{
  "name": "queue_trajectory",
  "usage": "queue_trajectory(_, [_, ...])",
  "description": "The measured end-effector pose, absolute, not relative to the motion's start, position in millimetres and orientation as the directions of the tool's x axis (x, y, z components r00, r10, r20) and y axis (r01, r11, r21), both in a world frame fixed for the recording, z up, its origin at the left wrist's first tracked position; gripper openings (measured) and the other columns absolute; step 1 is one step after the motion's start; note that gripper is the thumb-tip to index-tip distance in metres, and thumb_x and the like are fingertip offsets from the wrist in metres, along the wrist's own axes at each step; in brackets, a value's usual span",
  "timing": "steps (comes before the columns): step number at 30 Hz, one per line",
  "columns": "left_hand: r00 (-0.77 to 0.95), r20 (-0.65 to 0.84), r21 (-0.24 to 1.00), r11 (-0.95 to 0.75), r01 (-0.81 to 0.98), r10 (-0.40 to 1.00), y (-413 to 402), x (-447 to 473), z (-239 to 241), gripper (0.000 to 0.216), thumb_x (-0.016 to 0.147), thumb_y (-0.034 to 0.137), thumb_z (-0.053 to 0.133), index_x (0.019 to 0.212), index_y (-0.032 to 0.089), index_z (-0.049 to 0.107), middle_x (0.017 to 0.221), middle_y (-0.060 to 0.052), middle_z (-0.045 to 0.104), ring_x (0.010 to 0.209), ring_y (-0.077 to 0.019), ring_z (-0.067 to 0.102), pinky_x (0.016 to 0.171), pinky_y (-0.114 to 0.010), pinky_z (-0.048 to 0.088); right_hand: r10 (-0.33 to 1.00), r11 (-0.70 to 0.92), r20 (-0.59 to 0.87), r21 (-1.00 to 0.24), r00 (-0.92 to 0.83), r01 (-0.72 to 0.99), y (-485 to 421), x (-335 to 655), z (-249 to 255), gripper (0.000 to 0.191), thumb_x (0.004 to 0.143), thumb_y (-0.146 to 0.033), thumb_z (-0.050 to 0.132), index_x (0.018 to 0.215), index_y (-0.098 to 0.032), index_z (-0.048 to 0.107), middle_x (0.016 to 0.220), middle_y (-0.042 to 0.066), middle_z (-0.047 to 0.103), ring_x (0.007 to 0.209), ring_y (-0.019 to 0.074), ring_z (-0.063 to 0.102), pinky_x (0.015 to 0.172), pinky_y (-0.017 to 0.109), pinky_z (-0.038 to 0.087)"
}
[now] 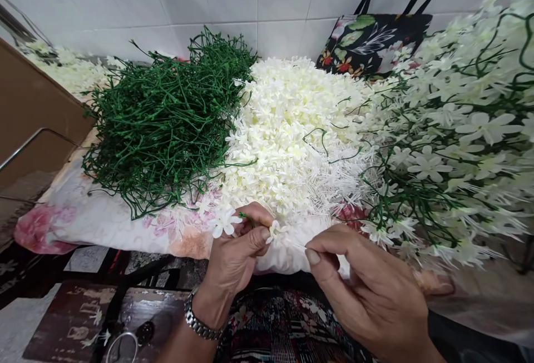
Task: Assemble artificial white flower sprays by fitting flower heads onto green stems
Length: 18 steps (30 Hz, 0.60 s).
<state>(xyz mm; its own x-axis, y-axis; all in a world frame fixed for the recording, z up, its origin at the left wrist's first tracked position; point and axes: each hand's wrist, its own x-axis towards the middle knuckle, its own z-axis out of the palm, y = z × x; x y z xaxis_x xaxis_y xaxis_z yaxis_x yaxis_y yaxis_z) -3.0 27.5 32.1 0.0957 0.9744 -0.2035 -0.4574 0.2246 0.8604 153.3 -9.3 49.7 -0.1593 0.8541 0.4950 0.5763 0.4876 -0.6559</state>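
My left hand [236,260], with a metal watch on its wrist, is closed on a green artificial flower stem. One white flower [224,222] shows left of its fingers, and a smaller white blossom [276,232] sits at the thumb tip. My right hand [369,291] pinches a thin white stamen piece [301,247] between thumb and forefinger, a short gap from that blossom. Beyond both hands lies a heap of loose white flower heads [287,124], with a pile of spiky white stamens [329,177] at its near right side.
A large tangle of bare green stems [162,124] lies left on the flowered cloth [104,213]. Finished-looking white flower sprays [454,168] crowd the right side. A floral bag [375,43] leans on the tiled wall. A cardboard box [37,96] stands at far left.
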Motion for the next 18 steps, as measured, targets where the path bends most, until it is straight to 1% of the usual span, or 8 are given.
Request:
queue_trajectory(2, [0.140,-0.260,0.801,0.294,-0.522,0.955,25.4,-2.7,32.4,0.023,0.052,0.028,0.082,0.059,0.015,0.064,0.059,0.003,0.047,0.042,-0.0018,0.030,0.038,-0.017,0.020,0.850,0.503,0.490,-0.648,-0.193,0.572,-7.6,148.2,53.4,0.011,0.085,-0.011,0.049,0.078,-0.018,0.052,0.060,-0.003,0.050,0.051,0.0070,0.046,0.049,0.020,0.038])
queue_trajectory(4, [0.167,-0.275,0.782,0.322,-0.534,0.947,24.2,-3.2,31.9,0.023,0.052,0.027,0.082,0.059,0.014,0.064,0.058,0.003,0.047,0.040,-0.0014,0.029,0.038,-0.017,0.019,0.846,0.511,0.493,-0.636,-0.204,0.579,-5.5,144.0,54.6,0.012,0.085,-0.010,0.048,0.077,-0.017,0.053,0.060,-0.003,0.049,0.052,0.0074,0.046,0.049,0.020,0.038])
queue_trajectory(7, [0.180,-0.274,0.784,0.327,-0.528,0.945,23.1,-3.6,30.3,0.023,0.053,0.027,0.082,0.060,0.015,0.063,0.057,0.004,0.046,0.041,-0.0019,0.030,0.038,-0.017,0.020,0.832,0.525,0.515,-0.611,-0.207,0.592,-3.3,140.4,54.4,0.014,0.085,-0.008,0.047,0.076,-0.016,0.054,0.060,-0.002,0.049,0.052,0.0076,0.046,0.049,0.021,0.038])
queue_trajectory(11, [0.134,-0.258,0.808,0.290,-0.513,0.957,22.5,-2.7,27.7,0.023,0.054,0.027,0.083,0.060,0.015,0.064,0.060,0.003,0.047,0.046,-0.0037,0.034,0.040,-0.016,0.023,0.821,0.535,0.529,-0.583,-0.213,0.612,-3.0,140.2,53.2,0.015,0.085,-0.008,0.046,0.075,-0.016,0.053,0.060,-0.003,0.050,0.052,0.0076,0.046,0.051,0.021,0.039])
queue_trajectory(14, [0.121,-0.259,0.816,0.284,-0.503,0.958,22.6,-2.3,26.0,0.023,0.053,0.029,0.083,0.061,0.015,0.066,0.061,0.002,0.049,0.047,-0.0048,0.037,0.040,-0.017,0.024,0.828,0.530,0.515,-0.591,-0.220,0.608,-3.7,141.1,51.3,0.014,0.086,-0.008,0.046,0.076,-0.016,0.053,0.060,-0.003,0.050,0.052,0.0076,0.046,0.051,0.021,0.039])
queue_trajectory(18, [0.134,-0.282,0.800,0.310,-0.514,0.950,22.8,-1.7,24.8,0.025,0.051,0.029,0.084,0.060,0.014,0.066,0.059,0.002,0.048,0.047,-0.0041,0.036,0.041,-0.016,0.023,0.839,0.523,0.494,-0.620,-0.226,0.586,-4.5,141.4,49.2,0.013,0.086,-0.008,0.047,0.078,-0.015,0.054,0.062,-0.002,0.050,0.053,0.0074,0.047,0.052,0.021,0.039])
